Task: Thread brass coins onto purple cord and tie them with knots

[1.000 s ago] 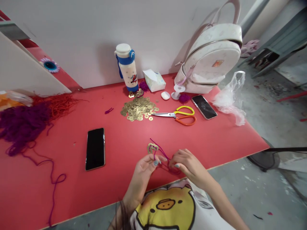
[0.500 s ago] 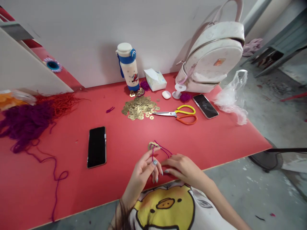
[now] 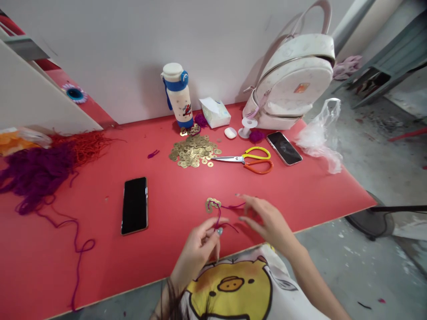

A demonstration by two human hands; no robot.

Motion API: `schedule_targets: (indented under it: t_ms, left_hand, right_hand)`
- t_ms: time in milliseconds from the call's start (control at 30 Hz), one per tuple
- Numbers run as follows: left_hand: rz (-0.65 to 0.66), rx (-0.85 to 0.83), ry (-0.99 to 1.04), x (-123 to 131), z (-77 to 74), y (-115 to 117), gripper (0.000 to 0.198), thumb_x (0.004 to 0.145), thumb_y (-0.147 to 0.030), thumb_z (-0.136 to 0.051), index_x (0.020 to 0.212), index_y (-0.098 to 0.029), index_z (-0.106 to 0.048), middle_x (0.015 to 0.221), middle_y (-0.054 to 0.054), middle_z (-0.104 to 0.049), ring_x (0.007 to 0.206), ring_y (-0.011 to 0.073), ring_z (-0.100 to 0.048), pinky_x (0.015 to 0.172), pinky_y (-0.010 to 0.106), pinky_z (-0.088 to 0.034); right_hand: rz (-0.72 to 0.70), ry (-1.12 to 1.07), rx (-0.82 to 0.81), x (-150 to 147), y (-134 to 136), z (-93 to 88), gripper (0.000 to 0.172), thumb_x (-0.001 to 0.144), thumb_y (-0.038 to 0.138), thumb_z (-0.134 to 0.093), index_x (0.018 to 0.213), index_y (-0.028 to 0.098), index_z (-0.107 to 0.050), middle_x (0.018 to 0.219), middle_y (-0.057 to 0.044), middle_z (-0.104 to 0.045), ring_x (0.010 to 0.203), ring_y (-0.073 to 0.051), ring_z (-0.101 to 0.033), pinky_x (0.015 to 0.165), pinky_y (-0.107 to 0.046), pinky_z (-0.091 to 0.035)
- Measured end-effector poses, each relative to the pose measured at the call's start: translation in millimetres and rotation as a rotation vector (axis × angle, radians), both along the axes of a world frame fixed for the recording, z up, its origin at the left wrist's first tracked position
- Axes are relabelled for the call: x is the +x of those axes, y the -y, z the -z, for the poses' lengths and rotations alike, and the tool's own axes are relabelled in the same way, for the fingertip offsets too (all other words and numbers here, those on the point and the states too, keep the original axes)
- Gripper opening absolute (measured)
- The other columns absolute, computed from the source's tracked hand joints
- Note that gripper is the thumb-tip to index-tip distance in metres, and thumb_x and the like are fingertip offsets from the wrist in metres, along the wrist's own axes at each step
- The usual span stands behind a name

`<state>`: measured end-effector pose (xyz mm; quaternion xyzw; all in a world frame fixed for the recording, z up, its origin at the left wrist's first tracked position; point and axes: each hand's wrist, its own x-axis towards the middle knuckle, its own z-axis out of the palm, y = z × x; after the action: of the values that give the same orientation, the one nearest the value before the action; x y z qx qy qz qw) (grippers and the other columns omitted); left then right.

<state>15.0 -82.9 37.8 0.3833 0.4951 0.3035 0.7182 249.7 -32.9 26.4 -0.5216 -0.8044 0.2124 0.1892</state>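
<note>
Several brass coins with holes (image 3: 213,204) lie on the red table, threaded with purple yarn (image 3: 218,218). Just below the coins, my left hand (image 3: 203,242) pinches one strand of that yarn between thumb and forefinger, a loose end sticking out to the right. My right hand (image 3: 267,222) hovers to the right with thumb and forefinger spread. Another strand runs from the coins toward its fingers; no grip on it shows. A larger heap of brass coins (image 3: 193,151) lies farther back, with scissors (image 3: 248,159) beside it, yellow and orange handled.
A black phone (image 3: 134,205) lies at left, near a purple yarn bundle (image 3: 36,171). Along the wall stand a bottle (image 3: 179,95), a tissue pack (image 3: 215,113), a white spool (image 3: 247,127) and a white backpack (image 3: 293,80). Another phone (image 3: 284,148) and a plastic bag (image 3: 322,135) lie at right.
My right hand has moved right and up, away from my left hand, and its fingers have spread. My left hand has dropped slightly below the coins, drawing its strand downward.
</note>
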Motion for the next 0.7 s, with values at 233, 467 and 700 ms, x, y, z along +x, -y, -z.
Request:
schedule_targets:
  t_ms: [233,467,700]
  left_hand:
    - [0.122,0.112,-0.254,1,-7.3,-2,0.034,0.088,-0.040,-0.054,0.079,-0.012,-0.071,0.049,-0.003,-0.048,0.047,0.0110,-0.043,0.050,0.023,-0.032]
    - [-0.074,0.141,-0.438,-50,5.2,12,0.037,0.087,-0.048,-0.054,0.086,-0.015,-0.072,0.045,-0.004,-0.047,0.045,0.0122,-0.045,0.054,0.023,-0.038]
    - [-0.074,0.094,-0.557,-89,25.6,32,0.035,0.085,-0.046,-0.055,0.092,-0.016,-0.071,0.055,0.001,-0.063,0.043,0.0137,-0.052,0.050,0.024,-0.042]
  right_hand:
    - [-0.270,-0.075,-0.059,-37,3,3.8,0.028,0.101,0.030,-0.044,0.091,0.022,-0.069,0.082,-0.004,-0.071,0.076,-0.017,-0.065,0.068,-0.026,-0.046]
    - [-0.125,0.017,-0.013,-13,-10,10.5,0.031,0.102,0.031,-0.041,0.095,0.020,-0.069,0.086,-0.006,-0.072,0.079,-0.017,-0.068,0.068,-0.025,-0.048]
    - [-0.037,0.097,-0.027,-3,-14,19.4,0.030,0.101,0.030,-0.040,0.095,0.021,-0.069,0.090,-0.007,-0.072,0.083,-0.019,-0.069,0.069,-0.027,-0.051]
